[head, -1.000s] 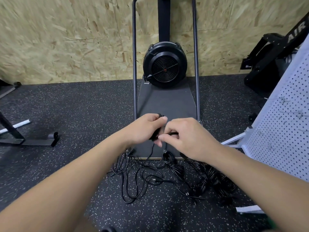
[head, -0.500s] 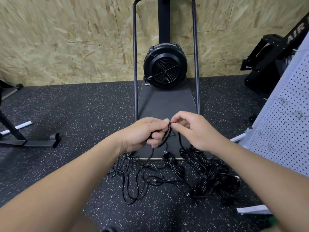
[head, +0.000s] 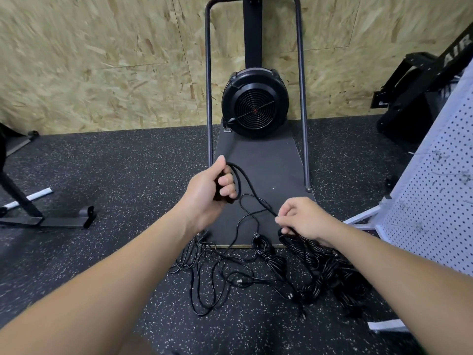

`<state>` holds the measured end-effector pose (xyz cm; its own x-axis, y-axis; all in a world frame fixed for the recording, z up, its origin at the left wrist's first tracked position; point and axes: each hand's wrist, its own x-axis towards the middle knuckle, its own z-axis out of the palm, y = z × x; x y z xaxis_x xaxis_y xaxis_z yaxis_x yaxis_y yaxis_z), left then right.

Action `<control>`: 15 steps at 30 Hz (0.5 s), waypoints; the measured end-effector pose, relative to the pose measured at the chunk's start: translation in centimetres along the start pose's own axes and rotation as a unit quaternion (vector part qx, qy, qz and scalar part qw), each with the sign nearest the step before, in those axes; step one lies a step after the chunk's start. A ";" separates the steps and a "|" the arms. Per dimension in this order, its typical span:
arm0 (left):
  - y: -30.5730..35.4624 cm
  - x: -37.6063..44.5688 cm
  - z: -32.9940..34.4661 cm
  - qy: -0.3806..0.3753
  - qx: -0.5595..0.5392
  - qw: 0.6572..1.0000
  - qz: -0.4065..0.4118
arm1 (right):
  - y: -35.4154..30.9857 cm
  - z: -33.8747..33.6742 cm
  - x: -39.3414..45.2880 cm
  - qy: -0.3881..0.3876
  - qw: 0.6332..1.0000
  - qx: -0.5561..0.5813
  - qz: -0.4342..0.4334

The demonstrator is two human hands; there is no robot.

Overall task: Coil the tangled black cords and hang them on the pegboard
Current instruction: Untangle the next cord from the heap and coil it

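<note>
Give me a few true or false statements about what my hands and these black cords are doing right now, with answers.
1. The left hand grips loops of black cord. True.
2. The right hand is empty. False: it pinches the cord stretched between both hands.
3. A tangle of cords lies on the speckled floor. True.
4. Coiled cords already hang on the white pegboard. False: no cords hang on it.
5. The black fan unit stands on the left. False: it stands straight ahead, by the wall.
</note>
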<state>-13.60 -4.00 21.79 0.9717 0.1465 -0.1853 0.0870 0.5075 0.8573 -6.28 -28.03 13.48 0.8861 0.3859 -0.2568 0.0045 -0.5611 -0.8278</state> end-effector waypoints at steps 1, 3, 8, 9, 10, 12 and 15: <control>-0.1 0.2 -0.2 0.014 -0.004 1.000 0.006 | -0.2 0.0 0.0 0.011 1.000 -0.011 -0.010; -0.3 0.5 -0.5 0.037 -0.006 0.999 0.018 | -1.1 0.3 -0.4 0.031 0.995 -0.073 -0.053; -0.9 0.6 -0.5 0.089 0.096 0.990 0.060 | -4.9 2.4 -3.2 -0.026 0.942 -0.269 -0.199; -1.0 0.4 -0.4 0.085 0.131 0.986 0.066 | -5.5 2.6 -3.7 -0.030 0.926 -0.300 -0.226; -1.1 0.2 -0.3 0.076 0.159 0.982 0.072 | -6.0 2.8 -4.1 -0.027 0.915 -0.317 -0.247; -1.2 -0.3 0.0 0.051 0.209 0.973 0.083 | -6.7 2.7 -4.4 -0.010 0.910 -0.315 -0.270; -1.3 -1.0 0.5 0.028 0.270 0.958 0.093 | -7.2 2.2 -4.7 0.014 0.921 -0.247 -0.301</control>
<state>-14.58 -5.27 21.07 0.9696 0.2441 -0.0177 0.0288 -0.0421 0.9987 -11.50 -24.24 19.55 0.6658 0.7209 0.1923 0.7027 -0.5192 -0.4865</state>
